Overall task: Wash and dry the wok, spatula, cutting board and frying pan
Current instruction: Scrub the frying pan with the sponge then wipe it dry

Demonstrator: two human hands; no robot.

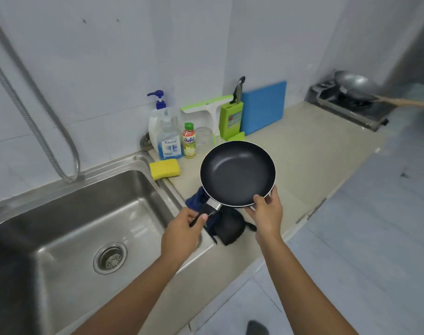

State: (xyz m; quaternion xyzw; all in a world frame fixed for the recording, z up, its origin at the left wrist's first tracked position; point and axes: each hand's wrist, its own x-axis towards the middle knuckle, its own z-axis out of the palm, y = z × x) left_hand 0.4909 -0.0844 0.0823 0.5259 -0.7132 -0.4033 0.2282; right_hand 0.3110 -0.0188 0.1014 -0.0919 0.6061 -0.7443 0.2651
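Now holding the pan (237, 174) up over the counter (302, 151), just right of the sink (68, 228). Left hand (182, 232) closed round the handle; right hand (266, 213) pinching the near rim, thumb on top. Dark cloth (226, 228) below. Blue board (264, 106) leaning on the wall, wok (356, 87) on the stove (348, 105).

Black frying pan (237, 174) held level; wok (357, 89) on stove; blue cutting board (264, 107) upright.
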